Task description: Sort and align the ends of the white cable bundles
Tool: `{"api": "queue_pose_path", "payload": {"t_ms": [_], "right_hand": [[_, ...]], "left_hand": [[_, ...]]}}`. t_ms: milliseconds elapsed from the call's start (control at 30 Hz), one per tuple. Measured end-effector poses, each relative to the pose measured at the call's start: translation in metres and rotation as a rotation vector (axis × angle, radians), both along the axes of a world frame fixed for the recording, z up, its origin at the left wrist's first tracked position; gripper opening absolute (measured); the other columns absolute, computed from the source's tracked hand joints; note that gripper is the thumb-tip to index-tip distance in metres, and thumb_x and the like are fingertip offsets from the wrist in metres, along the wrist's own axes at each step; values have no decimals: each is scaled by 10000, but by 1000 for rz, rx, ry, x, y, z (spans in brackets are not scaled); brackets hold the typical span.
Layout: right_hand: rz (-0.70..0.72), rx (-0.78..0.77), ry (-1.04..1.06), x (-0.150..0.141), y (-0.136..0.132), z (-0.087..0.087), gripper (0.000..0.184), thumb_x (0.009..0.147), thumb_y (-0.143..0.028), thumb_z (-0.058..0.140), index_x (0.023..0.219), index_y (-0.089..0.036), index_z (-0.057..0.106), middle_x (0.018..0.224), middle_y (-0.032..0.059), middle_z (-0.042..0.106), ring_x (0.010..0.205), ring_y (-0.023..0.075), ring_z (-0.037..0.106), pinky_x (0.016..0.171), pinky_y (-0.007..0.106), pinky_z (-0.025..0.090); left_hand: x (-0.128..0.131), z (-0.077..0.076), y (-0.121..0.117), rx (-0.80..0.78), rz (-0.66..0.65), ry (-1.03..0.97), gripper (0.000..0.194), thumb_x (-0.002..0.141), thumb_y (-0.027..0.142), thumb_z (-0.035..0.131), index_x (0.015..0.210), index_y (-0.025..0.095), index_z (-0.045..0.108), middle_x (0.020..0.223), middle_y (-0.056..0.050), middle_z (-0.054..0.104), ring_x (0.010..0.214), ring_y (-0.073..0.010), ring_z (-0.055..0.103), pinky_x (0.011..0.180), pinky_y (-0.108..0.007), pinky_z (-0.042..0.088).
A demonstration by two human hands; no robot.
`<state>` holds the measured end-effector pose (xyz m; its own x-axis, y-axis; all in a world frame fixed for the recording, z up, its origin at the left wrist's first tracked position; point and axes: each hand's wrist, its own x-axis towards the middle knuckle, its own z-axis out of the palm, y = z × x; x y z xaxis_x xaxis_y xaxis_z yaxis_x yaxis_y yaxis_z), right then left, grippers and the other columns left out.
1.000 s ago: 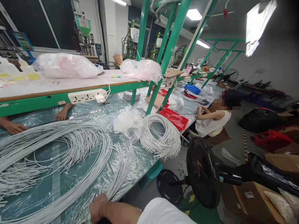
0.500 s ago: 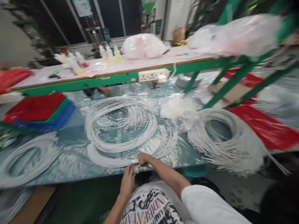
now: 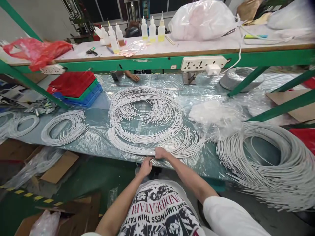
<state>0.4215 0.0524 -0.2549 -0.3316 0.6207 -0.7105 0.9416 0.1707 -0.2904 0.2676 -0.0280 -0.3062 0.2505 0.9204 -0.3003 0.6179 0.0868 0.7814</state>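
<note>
A big loose coil of thin white cables (image 3: pixel 147 121) lies on the plastic-covered green table (image 3: pixel 98 137). My right hand (image 3: pixel 161 152) is closed over the near edge of this coil at the table's front edge. Just below the edge, my left hand (image 3: pixel 145 166) curls its fingers at the same strands. A thicker white cable coil (image 3: pixel 268 164) lies to the right, a smaller one (image 3: pixel 64 127) to the left.
Stacked red, green and blue trays (image 3: pixel 76 87) sit at the back left. A shelf above carries squeeze bottles (image 3: pixel 152 29), a white bag (image 3: pixel 201 19), a red bag (image 3: pixel 36 50) and a power strip (image 3: pixel 203 63). Another person's hand (image 3: pixel 134 77) rests across the table. Cardboard (image 3: pixel 59 167) lies on the floor.
The view has swung left and down, from the right end of the table to the coil in front of me. Both my hands have come onto the coil's near edge and stay there.
</note>
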Motion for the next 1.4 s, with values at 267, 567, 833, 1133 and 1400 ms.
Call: {"api": "queue_pose_path", "payload": {"t_ms": [267,567,833,1133,1400], "right_hand": [[-71,48,14,1,-4,1,358,930,-401,637,1141,-111,646,1162,119,665,1067,230,644,933,431,536],[-122,77,31,5,-15,-10,331,933,-370,638,1141,-111,640,1140,114,662,1042,225,646,913,426,549],[-171,102,48,-4,-40,-20,342,950,-379,609,1176,-123,624,1179,118,638,1075,233,624,953,453,523],[-152,132,47,-3,-40,-17,318,959,-373,596,1146,-119,634,1158,115,646,1058,225,631,948,445,526],[-177,149,85,0,-37,-15,309,925,-366,647,1090,-105,661,1117,113,674,1051,227,644,948,444,529]], "left_hand": [[11,-13,26,-190,134,58,308,970,409,540,975,121,648,938,-62,675,906,-185,647,913,-405,527],[22,-11,32,-446,70,163,348,971,454,537,992,117,619,814,-21,632,660,-117,604,639,-271,551],[-30,28,75,-234,-211,286,375,978,461,485,993,121,644,852,-48,663,814,-182,643,826,-371,533],[-1,12,122,-81,-684,332,407,872,427,637,1158,138,646,1188,-142,640,1147,-269,576,1042,-442,429],[-9,9,140,-72,-815,344,405,886,408,599,1171,122,628,1167,-141,635,1092,-259,586,981,-411,452]]}}
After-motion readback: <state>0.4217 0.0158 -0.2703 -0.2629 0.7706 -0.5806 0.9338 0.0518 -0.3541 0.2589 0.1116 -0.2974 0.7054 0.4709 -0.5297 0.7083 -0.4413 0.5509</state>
